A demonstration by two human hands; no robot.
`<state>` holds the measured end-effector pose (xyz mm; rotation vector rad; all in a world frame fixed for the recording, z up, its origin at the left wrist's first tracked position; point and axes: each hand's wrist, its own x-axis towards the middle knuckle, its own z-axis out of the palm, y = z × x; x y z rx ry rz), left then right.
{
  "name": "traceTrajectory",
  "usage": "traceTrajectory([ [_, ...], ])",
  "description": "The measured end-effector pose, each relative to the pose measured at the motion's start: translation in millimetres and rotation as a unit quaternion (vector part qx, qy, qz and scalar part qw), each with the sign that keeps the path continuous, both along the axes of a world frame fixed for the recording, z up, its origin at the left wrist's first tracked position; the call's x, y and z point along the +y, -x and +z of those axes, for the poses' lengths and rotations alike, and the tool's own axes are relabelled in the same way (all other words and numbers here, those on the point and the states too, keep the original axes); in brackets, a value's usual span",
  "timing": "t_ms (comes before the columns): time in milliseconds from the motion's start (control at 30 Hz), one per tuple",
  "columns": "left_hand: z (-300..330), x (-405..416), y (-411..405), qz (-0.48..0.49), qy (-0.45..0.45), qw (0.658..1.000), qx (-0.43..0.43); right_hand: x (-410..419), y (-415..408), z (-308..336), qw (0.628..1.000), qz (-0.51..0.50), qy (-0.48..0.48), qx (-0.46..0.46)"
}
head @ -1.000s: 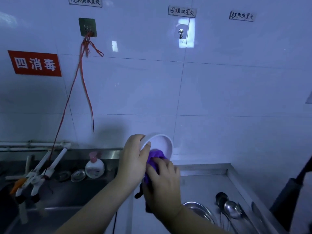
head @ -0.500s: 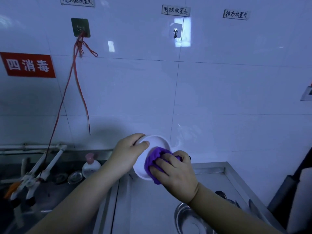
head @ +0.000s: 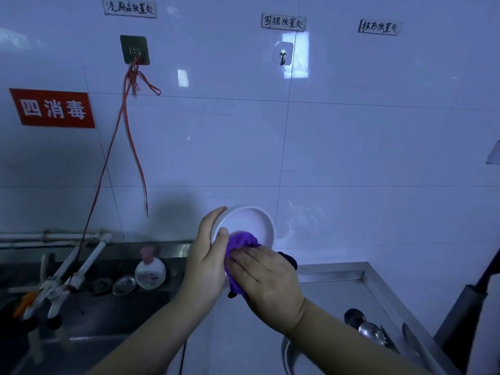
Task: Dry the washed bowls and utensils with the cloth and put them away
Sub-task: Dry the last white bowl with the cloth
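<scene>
- The counter (head: 335,296) is running out of frame, below the bowl.
- The left hand (head: 207,262) is gripping the bowl (head: 247,224) by its rim, tilted.
- The right hand (head: 266,280) is pressing the cloth (head: 240,240) into the bowl, hiding its lower edge.
- Spoons (head: 365,327), right of the bowl, are lying half hidden.

Bowls: one (head: 247,226)
Cloths: one (head: 240,240)
Hands: two (head: 207,262) (head: 266,281)
Spoons: two (head: 355,318) (head: 371,332)
Hooks: two (head: 134,50) (head: 282,56)
Bottles: one (head: 149,272)
</scene>
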<state>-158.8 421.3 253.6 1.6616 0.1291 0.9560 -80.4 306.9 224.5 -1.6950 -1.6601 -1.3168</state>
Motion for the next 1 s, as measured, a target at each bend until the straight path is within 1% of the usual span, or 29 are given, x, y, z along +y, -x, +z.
traceTrajectory([
  [100, 3, 8, 5, -0.016, -0.040, 0.999, 0.033, -14, -23, 9, 0.993, 0.058, 0.050, -0.095],
  [200, 18, 18, 9, -0.089, -0.056, 0.987, 0.120, -27, -44, 27, 0.973, 0.094, 0.115, -0.177],
  [267, 30, 24, 9, -0.128, -0.068, 0.974, 0.175, -30, -51, 36, 0.965, 0.098, 0.134, -0.204],
  [300, 35, 25, 8, -0.127, -0.071, 0.973, 0.181, -28, -50, 38, 0.966, 0.089, 0.128, -0.206],
  [367, 42, 23, 6, -0.083, -0.071, 0.981, 0.158, -23, -42, 38, 0.978, 0.051, 0.092, -0.181],
  [433, 43, 17, 3, -0.035, -0.055, 0.991, 0.117, -15, -26, 30, 0.992, 0.007, 0.036, -0.120],
  [500, 39, 9, 0, -0.012, -0.040, 0.996, 0.078, -5, -3, 17, 0.998, -0.028, -0.020, -0.042],
  [600, 32, 1, -2, 0.001, -0.040, 0.998, 0.040, 10, 30, -1, 0.992, -0.053, -0.080, 0.086],
  [633, 30, 0, -2, 0.004, -0.044, 0.998, 0.040, 12, 35, -4, 0.988, -0.052, -0.091, 0.110],
  [667, 27, 0, -2, 0.004, -0.048, 0.998, 0.043, 12, 36, -6, 0.988, -0.045, -0.094, 0.113],
  [733, 24, 1, 0, -0.006, -0.051, 0.997, 0.059, 5, 25, -8, 0.995, -0.014, -0.070, 0.070],
  [800, 25, 6, 5, -0.031, -0.062, 0.993, 0.097, -8, 8, -7, 1.000, 0.013, -0.021, -0.003],
  [833, 27, 9, 7, -0.050, -0.077, 0.987, 0.130, -15, -1, -6, 0.999, 0.021, 0.011, -0.047],
  [900, 33, 14, 13, -0.101, -0.123, 0.965, 0.206, -26, -15, -1, 0.988, 0.041, 0.079, -0.124],
  [933, 36, 16, 15, -0.122, -0.137, 0.955, 0.235, -29, -20, 4, 0.982, 0.049, 0.103, -0.148],
  [967, 40, 17, 16, -0.132, -0.136, 0.951, 0.244, -32, -23, 8, 0.979, 0.052, 0.115, -0.159],
  [1000, 43, 17, 16, -0.128, -0.122, 0.956, 0.233, -33, -24, 12, 0.980, 0.047, 0.113, -0.159],
])
